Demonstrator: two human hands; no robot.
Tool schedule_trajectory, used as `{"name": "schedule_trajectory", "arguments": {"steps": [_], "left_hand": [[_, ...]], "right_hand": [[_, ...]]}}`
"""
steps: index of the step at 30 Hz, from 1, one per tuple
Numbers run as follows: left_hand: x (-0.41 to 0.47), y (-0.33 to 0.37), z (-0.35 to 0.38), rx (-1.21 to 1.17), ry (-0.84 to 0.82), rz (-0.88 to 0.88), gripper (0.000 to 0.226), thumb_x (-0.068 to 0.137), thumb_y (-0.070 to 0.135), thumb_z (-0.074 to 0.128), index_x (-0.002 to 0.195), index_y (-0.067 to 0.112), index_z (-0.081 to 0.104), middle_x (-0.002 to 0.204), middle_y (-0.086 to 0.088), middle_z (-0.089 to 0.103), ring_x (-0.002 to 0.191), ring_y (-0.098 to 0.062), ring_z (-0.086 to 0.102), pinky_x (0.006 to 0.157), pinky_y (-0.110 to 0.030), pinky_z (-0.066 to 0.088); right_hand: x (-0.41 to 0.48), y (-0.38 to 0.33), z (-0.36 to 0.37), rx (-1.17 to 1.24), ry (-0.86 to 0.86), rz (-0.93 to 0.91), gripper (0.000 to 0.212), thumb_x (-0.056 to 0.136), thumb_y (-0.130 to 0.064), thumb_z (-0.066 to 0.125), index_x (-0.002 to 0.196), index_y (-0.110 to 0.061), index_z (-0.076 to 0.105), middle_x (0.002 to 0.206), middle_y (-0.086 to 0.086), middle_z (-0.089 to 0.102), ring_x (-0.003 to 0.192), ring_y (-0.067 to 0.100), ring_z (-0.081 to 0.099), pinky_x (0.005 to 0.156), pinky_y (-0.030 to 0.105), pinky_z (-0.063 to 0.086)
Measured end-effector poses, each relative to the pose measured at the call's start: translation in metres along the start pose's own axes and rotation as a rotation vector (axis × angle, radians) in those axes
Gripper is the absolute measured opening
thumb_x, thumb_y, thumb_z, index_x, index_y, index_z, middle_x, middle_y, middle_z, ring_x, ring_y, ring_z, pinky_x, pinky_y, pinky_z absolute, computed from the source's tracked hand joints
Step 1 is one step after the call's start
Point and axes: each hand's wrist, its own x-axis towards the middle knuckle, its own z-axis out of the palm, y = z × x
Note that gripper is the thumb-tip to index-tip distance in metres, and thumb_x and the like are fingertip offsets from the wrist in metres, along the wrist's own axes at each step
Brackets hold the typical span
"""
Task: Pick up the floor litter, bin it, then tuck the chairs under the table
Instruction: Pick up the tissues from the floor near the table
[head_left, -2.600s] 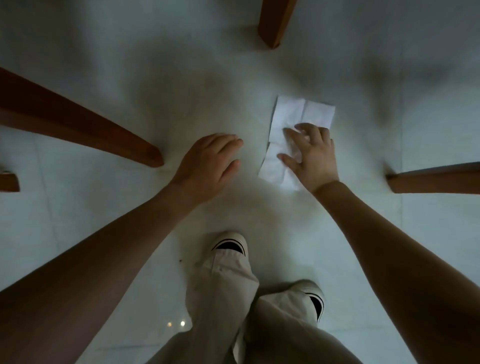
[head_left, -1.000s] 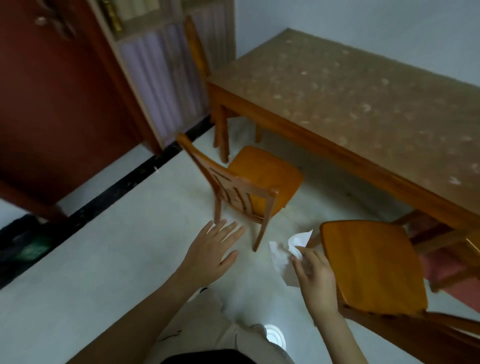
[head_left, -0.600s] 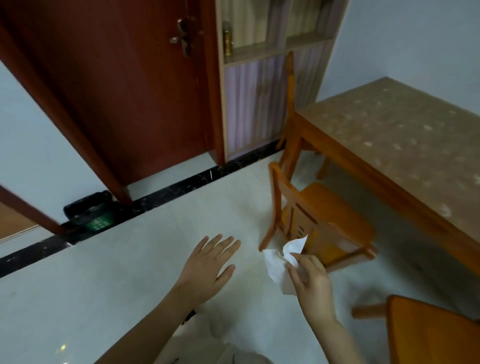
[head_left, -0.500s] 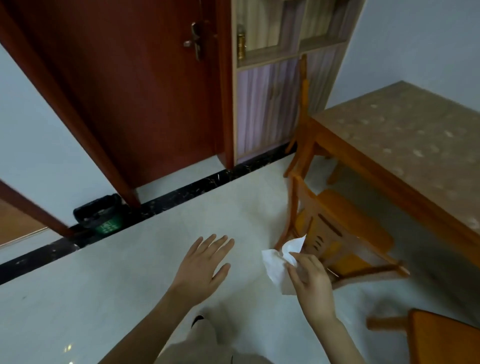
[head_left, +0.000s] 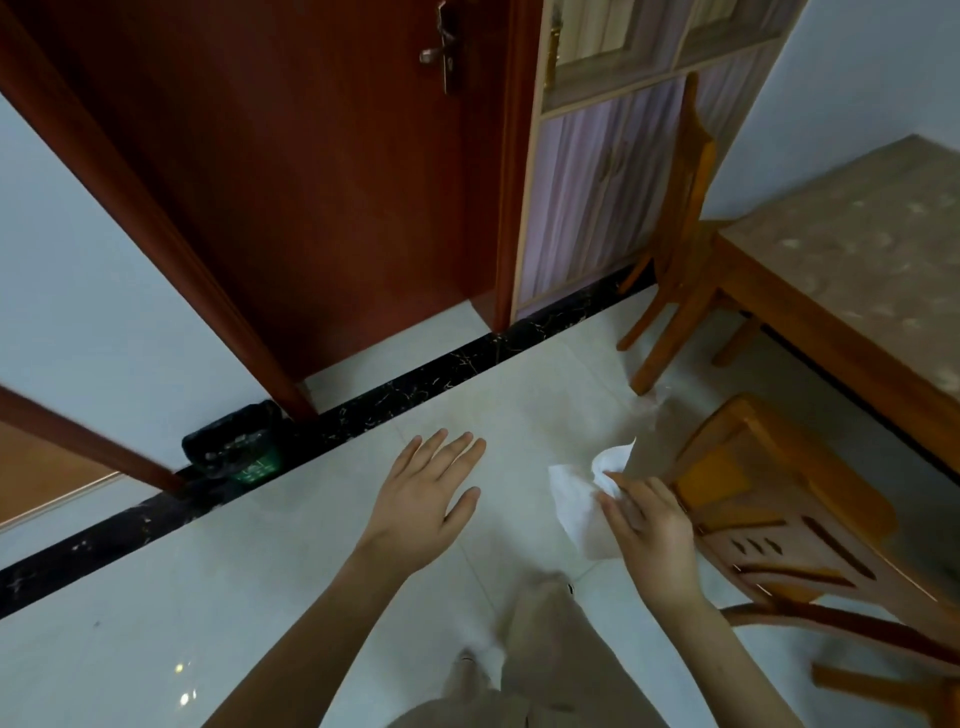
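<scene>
My right hand (head_left: 649, 530) pinches a crumpled white paper tissue (head_left: 579, 499) in the air above the pale tiled floor. My left hand (head_left: 423, 501) hovers beside it, fingers spread, holding nothing. A small green bin with a black liner (head_left: 236, 449) stands against the wall by the door frame, to the left and beyond my hands. A wooden chair (head_left: 769, 499) stands pulled out just right of my right hand. Another wooden chair (head_left: 680, 228) sits at the end of the wooden table (head_left: 852, 270).
A dark red door (head_left: 311, 182) and a cabinet with lilac panels (head_left: 597, 171) fill the far wall. A black marble strip (head_left: 415, 389) runs along the floor's edge. My beige-trousered legs (head_left: 540, 654) are below the hands.
I have stood up from under the table with the tissue in my right hand and turned left, so the bin and door come nearer the centre; the chairs slide right.
</scene>
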Motion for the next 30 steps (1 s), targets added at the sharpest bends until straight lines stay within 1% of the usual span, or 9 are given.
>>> {"name": "schedule_trajectory", "arguments": {"steps": [2, 4, 7, 10, 14, 18, 22, 26, 30], "left_hand": [[0.024, -0.01, 0.009, -0.003, -0.025, 0.0, 0.053, 0.098, 0.045, 0.029, 0.148, 0.027, 0.033, 0.15, 0.007, 0.038, 0.142, -0.016, 0.027, 0.116, -0.037, 0.013], [0.052, -0.021, 0.018, 0.004, -0.05, 0.005, 0.054, 0.098, 0.046, 0.028, 0.149, 0.028, 0.03, 0.152, 0.007, 0.036, 0.143, -0.015, 0.025, 0.117, -0.036, 0.011], [0.104, -0.04, 0.024, 0.005, -0.061, -0.009, 0.056, 0.097, 0.048, 0.025, 0.15, 0.029, 0.026, 0.154, 0.008, 0.032, 0.144, -0.013, 0.02, 0.118, -0.036, 0.01], [0.166, -0.057, 0.017, -0.001, -0.038, -0.041, 0.057, 0.096, 0.049, 0.025, 0.149, 0.029, 0.028, 0.153, 0.008, 0.033, 0.144, -0.013, 0.022, 0.119, -0.035, 0.011], [0.255, -0.072, -0.003, 0.002, 0.001, -0.018, 0.055, 0.096, 0.046, 0.031, 0.146, 0.025, 0.036, 0.149, 0.006, 0.041, 0.139, -0.015, 0.032, 0.117, -0.037, 0.02], [0.339, -0.079, -0.012, -0.044, 0.017, 0.036, 0.055, 0.095, 0.044, 0.034, 0.145, 0.022, 0.039, 0.147, 0.004, 0.044, 0.138, -0.017, 0.035, 0.115, -0.041, 0.025], [0.407, -0.08, -0.005, -0.082, -0.028, 0.158, 0.053, 0.096, 0.042, 0.034, 0.144, 0.02, 0.041, 0.146, 0.001, 0.045, 0.137, -0.02, 0.038, 0.113, -0.043, 0.029], [0.481, -0.082, 0.012, -0.061, -0.114, 0.321, 0.053, 0.096, 0.043, 0.033, 0.143, 0.021, 0.042, 0.146, 0.003, 0.045, 0.136, -0.019, 0.038, 0.114, -0.037, 0.023], [0.56, -0.075, 0.023, -0.077, -0.191, 0.479, 0.053, 0.095, 0.043, 0.034, 0.142, 0.02, 0.044, 0.145, 0.002, 0.047, 0.135, -0.02, 0.04, 0.112, -0.04, 0.031]], "right_hand": [[0.027, 0.006, 0.008, 0.002, -0.003, -0.004, 0.026, 0.092, -0.022, 0.065, 0.116, -0.012, 0.068, 0.095, -0.003, 0.061, 0.083, 0.006, 0.056, 0.072, 0.005, 0.041], [0.06, 0.012, 0.017, 0.015, -0.007, -0.01, 0.027, 0.093, -0.023, 0.063, 0.117, -0.012, 0.067, 0.097, -0.001, 0.061, 0.085, 0.008, 0.058, 0.073, 0.016, 0.049], [0.123, 0.023, 0.032, 0.074, -0.039, 0.022, 0.03, 0.094, -0.029, 0.06, 0.12, -0.016, 0.066, 0.112, 0.004, 0.064, 0.1, 0.019, 0.061, 0.086, 0.032, 0.053], [0.192, 0.027, 0.04, 0.071, -0.033, 0.021, 0.033, 0.095, -0.036, 0.057, 0.119, -0.016, 0.066, 0.118, 0.006, 0.064, 0.109, 0.02, 0.057, 0.093, 0.02, 0.041], [0.273, 0.022, 0.03, -0.024, 0.061, -0.024, 0.024, 0.092, -0.018, 0.066, 0.115, -0.01, 0.068, 0.111, 0.009, 0.066, 0.099, 0.018, 0.058, 0.088, 0.017, 0.038], [0.333, 0.03, 0.018, -0.028, 0.099, 0.014, 0.025, 0.093, -0.018, 0.063, 0.116, -0.011, 0.067, 0.116, 0.007, 0.065, 0.103, 0.009, 0.049, 0.089, 0.007, 0.03], [0.365, 0.046, 0.016, -0.03, 0.173, 0.08, 0.024, 0.092, -0.019, 0.064, 0.114, -0.01, 0.068, 0.112, 0.005, 0.065, 0.101, 0.007, 0.05, 0.088, 0.009, 0.034], [0.386, 0.069, 0.022, -0.06, 0.256, 0.193, 0.023, 0.089, -0.016, 0.067, 0.112, -0.009, 0.069, 0.104, 0.003, 0.065, 0.098, 0.009, 0.05, 0.082, 0.022, 0.043], [0.41, 0.083, 0.024, -0.11, 0.365, 0.342, 0.024, 0.088, -0.013, 0.069, 0.111, -0.006, 0.069, 0.102, 0.005, 0.065, 0.093, 0.014, 0.053, 0.077, 0.019, 0.041]]}}
